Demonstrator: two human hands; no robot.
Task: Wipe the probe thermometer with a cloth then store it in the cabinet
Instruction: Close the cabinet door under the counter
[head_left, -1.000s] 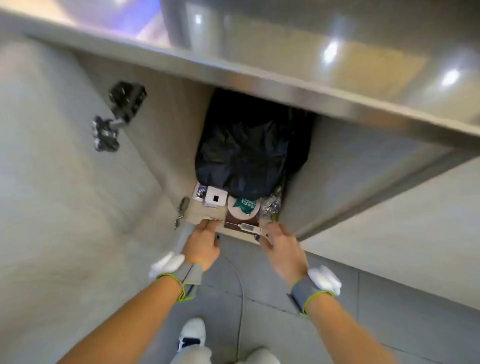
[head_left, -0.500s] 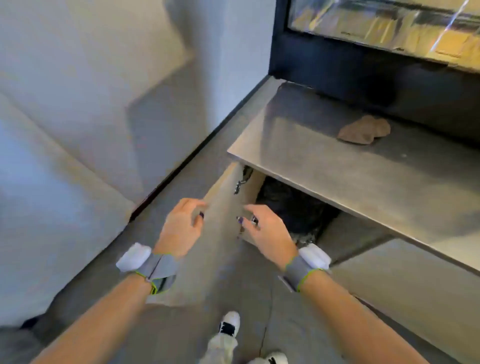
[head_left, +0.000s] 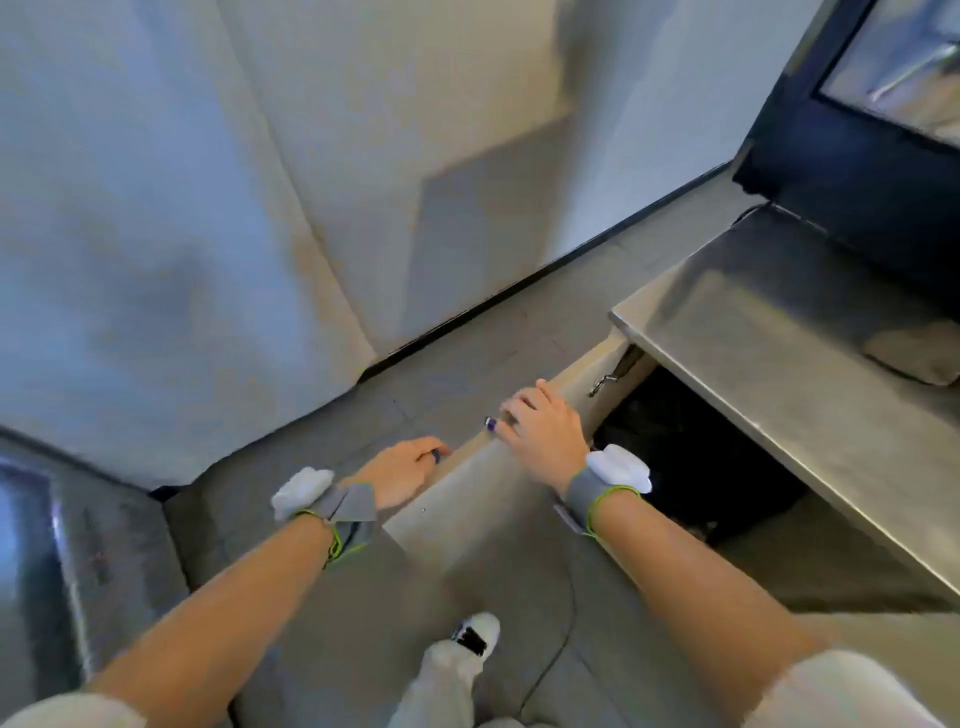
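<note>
Since half a second ago your view has swung left and both of your hands have come onto the open beige cabinet door (head_left: 519, 499), which stands edge-on in the lower middle of the frame. Your right hand (head_left: 545, 428) lies over the door's top edge, fingers curled on it near the metal hinge (head_left: 605, 382). Your left hand (head_left: 402, 475) rests against the door's outer face just below and to the left, fingers bent toward the edge; you cannot tell whether it actually grips. Neither hand holds anything else.

The probe thermometer is not visible now: a second ago it lay at the front of the cabinet floor, and that spot is hidden behind the door and your right wrist. The dark cabinet interior (head_left: 691, 457) opens to the right of the door, under the grey stainless steel counter (head_left: 769, 353) at the right of the frame. A blurred brownish cloth (head_left: 919, 348) lies on that counter at the right edge. Each wrist carries a grey strap with a white pad.
</note>
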